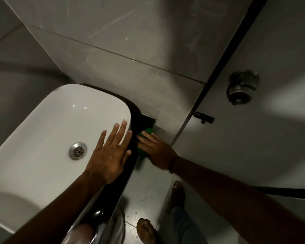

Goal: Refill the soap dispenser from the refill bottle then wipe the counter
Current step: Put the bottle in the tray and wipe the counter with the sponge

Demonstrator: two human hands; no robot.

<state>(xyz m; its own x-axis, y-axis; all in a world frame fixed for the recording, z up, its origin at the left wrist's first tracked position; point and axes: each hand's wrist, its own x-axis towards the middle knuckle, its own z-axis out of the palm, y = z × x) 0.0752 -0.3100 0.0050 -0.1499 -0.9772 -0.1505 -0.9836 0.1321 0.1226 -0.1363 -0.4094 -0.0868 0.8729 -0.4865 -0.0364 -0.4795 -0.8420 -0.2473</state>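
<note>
My right hand [156,150] presses a green cloth [144,136] onto the narrow black counter [143,120] beside the basin, close to the grey tiled wall. Most of the cloth is hidden under the hand. My left hand [109,152] lies flat with fingers spread on the right rim of the white basin [48,124], holding nothing. A pale rounded object [77,233], possibly a bottle top, shows blurred at the bottom edge near the counter's front. No soap dispenser can be made out.
The basin has a metal drain [78,151]. Grey tiled wall rises behind. A door with a metal knob [241,88] and black latch [203,118] stands to the right. My sandalled feet [146,228] stand on the grey floor below.
</note>
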